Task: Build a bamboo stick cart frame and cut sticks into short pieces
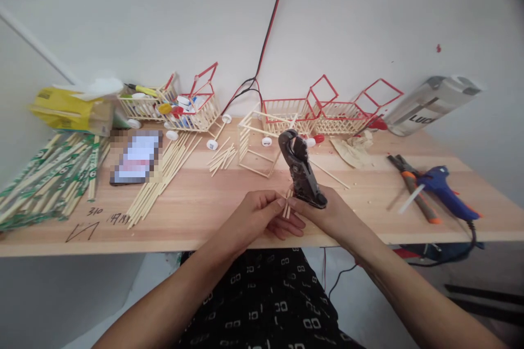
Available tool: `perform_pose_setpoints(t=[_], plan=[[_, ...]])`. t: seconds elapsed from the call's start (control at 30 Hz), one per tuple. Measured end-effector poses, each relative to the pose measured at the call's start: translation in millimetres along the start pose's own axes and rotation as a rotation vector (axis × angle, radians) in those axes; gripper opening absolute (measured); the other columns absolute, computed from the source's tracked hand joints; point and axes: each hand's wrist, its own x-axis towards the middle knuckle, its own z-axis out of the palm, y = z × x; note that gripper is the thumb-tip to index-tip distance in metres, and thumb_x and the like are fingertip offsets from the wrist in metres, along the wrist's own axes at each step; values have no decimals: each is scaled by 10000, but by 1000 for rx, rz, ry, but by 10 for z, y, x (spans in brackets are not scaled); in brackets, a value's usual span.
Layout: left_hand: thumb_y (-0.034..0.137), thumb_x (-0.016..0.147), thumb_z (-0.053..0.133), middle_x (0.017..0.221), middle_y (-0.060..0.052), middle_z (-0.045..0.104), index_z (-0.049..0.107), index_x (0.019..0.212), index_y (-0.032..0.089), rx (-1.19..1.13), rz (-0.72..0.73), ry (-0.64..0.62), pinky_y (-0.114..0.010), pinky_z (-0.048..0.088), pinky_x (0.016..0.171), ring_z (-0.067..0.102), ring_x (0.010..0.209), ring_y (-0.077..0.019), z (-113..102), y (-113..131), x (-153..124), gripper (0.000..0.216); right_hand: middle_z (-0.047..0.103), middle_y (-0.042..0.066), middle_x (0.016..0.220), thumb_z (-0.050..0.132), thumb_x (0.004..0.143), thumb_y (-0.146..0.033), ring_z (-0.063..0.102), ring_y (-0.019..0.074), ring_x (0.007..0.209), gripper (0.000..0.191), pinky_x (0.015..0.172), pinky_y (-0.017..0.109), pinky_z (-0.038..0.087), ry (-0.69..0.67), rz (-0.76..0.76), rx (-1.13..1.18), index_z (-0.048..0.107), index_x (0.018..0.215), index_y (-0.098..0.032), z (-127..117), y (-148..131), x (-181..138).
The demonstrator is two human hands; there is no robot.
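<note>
Near the table's front edge, my left hand (262, 212) pinches a few short pale wooden stick pieces (287, 210) between thumb and fingers. My right hand (323, 212) touches the same pieces with its thumb and is closed around a black hand cutter (303, 169). The cutter's curved jaw points up and away from me, its handles partly hidden by the hand. Just beyond my hands stands a partly built wooden stick frame (257, 155), with slats along one side. To its left lies a small pile of cut sticks (223, 158).
Several miniature stick shopping carts (196, 114) line the wall. Long sticks (161, 185), a phone (137, 158) and wrapped chopsticks (53, 174) occupy the left. At right lie orange-handled pliers (420, 193), a blue glue gun (448, 193) with its cord over the edge, and a clear container (429, 106).
</note>
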Motion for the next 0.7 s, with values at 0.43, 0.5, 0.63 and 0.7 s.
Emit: perform_pose_setpoints(t=[0.43, 0.5, 0.63, 0.7], plan=[[425, 806, 624, 612, -17, 624, 561, 774, 131, 54, 123, 57, -203, 416, 489, 555, 472, -89, -11, -90, 35, 303, 631, 18, 735, 588, 739, -375, 587, 182, 701, 183, 668, 312, 476, 51, -1, -61, 567, 764, -195, 9, -5, 18], [389, 811, 611, 574, -1, 595, 557, 767, 131, 74, 114, 62, -201, 400, 472, 515, 443, -80, -10, -89, 43, 267, 631, 18, 743, 578, 742, -358, 591, 184, 721, 165, 694, 313, 476, 49, -9, -52, 569, 775, -197, 7, -19, 12], [328, 815, 578, 547, 20, 558, 548, 775, 135, 146, 74, 63, -197, 395, 463, 480, 425, -71, -14, -74, 33, 200, 628, 9, 745, 571, 736, -326, 597, 178, 729, 137, 709, 300, 472, 50, -20, -28, 566, 797, -204, -6, -40, 1], [305, 817, 568, 562, 18, 565, 540, 774, 139, 201, 66, 31, -198, 405, 480, 493, 444, -73, -39, -79, 9, 174, 629, 11, 751, 577, 735, -343, 594, 178, 725, 149, 704, 298, 469, 74, -25, -41, 567, 786, -204, -22, -47, -2]])
